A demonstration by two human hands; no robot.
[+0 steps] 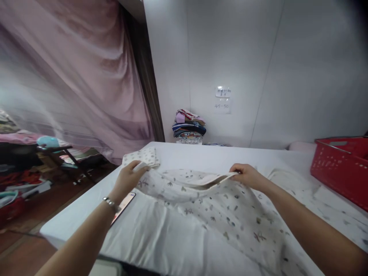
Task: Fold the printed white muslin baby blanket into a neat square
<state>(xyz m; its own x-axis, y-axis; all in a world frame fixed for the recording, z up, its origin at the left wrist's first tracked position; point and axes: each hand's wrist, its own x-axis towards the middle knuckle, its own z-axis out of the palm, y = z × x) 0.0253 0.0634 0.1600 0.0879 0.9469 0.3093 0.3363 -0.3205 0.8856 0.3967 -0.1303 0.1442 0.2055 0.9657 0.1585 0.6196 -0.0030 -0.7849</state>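
A white cloth with a small scattered print [212, 209] is stretched between my two hands, its upper edge lifted and gaping a little. My left hand [130, 176] pinches one end of that edge, with a silver bracelet on the wrist. On the right, my right hand [244, 174] grips the other end, fingers closed over the hem. The lower part of the cloth drapes over the table toward me. Behind my left hand lies a folded piece of similar printed cloth [143, 155]. A phone [125, 207] lies partly hidden under my left wrist.
The white table [77, 203] runs up to a pale wall. A red plastic basket [339, 168] stands at the right, beside more printed cloth [324, 203]. Folded clothes [189, 126] are stacked at the far edge. A pink curtain [94, 69] hangs at the left.
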